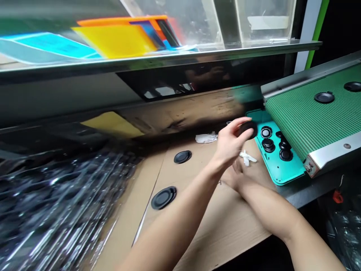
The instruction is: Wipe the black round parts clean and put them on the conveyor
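My left hand point(229, 141) pinches a black round rubber-like disc point(248, 130) between thumb and fingers, above the bench. My right hand point(235, 174) sits lower, partly hidden behind my left wrist, and nothing shows in it. Two more black discs point(182, 156) lie flat on a cardboard sheet point(214, 214). To the right, a teal tray point(282, 169) carries several black discs. Past it runs a green mesh conveyor belt point(304, 109) with a steel side rail, and black discs point(324, 97) sit on it. A white crumpled scrap point(247, 157) lies close to my hands.
A steel shelf point(169, 58) above the bench holds yellow, orange and blue folders point(115, 39) and clear plastic bins. A blurred heap of shiny clear plastic point(59, 203) fills the left. Another white scrap point(206, 138) lies by the bench's back edge.
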A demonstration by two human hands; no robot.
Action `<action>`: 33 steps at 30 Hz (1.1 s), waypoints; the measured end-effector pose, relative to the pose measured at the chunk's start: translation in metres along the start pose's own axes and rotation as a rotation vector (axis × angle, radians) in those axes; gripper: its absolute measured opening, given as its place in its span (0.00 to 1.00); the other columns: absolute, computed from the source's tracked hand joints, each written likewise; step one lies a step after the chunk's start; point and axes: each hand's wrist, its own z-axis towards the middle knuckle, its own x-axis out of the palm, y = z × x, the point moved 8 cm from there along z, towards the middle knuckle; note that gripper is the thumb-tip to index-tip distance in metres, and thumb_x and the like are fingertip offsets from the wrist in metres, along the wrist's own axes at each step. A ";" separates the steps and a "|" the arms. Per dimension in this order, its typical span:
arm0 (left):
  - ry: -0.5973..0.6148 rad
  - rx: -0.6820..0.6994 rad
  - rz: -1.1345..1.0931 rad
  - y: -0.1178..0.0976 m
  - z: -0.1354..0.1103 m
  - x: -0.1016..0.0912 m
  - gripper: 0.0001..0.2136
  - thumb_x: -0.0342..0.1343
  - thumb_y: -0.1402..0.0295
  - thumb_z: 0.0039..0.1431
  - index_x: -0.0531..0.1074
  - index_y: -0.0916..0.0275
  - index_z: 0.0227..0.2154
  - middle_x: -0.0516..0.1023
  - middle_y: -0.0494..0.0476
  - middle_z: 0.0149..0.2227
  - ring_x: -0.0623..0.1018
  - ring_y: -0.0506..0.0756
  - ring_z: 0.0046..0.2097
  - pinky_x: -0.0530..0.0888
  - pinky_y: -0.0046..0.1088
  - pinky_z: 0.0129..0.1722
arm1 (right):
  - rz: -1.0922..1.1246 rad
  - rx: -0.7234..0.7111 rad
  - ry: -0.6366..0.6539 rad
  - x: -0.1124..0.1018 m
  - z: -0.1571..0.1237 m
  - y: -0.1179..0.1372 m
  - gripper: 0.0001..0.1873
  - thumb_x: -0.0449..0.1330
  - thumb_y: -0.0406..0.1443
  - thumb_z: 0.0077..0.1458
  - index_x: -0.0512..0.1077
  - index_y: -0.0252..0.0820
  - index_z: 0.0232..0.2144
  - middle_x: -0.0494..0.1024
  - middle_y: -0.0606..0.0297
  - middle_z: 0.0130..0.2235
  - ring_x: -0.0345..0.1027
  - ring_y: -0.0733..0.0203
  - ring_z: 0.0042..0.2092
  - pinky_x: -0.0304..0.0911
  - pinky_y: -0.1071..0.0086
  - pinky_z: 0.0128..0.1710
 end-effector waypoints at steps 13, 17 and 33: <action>-0.526 -0.527 -0.545 0.140 -0.106 -0.182 0.07 0.58 0.74 0.57 0.80 0.68 0.36 0.81 0.57 0.33 0.78 0.52 0.33 0.74 0.25 0.31 | 0.240 -0.135 -0.458 -0.019 -0.011 0.012 0.22 0.56 0.41 0.67 0.77 0.43 0.58 0.73 0.54 0.61 0.65 0.49 0.58 0.61 0.57 0.62; -0.420 -0.630 -0.829 0.139 -0.108 -0.166 0.12 0.49 0.71 0.66 0.78 0.67 0.33 0.82 0.62 0.34 0.82 0.57 0.40 0.80 0.37 0.46 | 0.230 -0.348 -0.351 -0.006 -0.023 0.041 0.21 0.57 0.40 0.66 0.78 0.44 0.57 0.73 0.54 0.61 0.67 0.50 0.57 0.64 0.58 0.59; -0.320 -0.603 -1.084 0.136 -0.109 -0.144 0.19 0.42 0.65 0.75 0.77 0.66 0.50 0.82 0.66 0.51 0.80 0.61 0.57 0.71 0.44 0.64 | 0.125 -0.232 -0.370 0.001 -0.016 0.050 0.22 0.55 0.41 0.67 0.77 0.43 0.58 0.73 0.50 0.60 0.67 0.46 0.56 0.66 0.52 0.58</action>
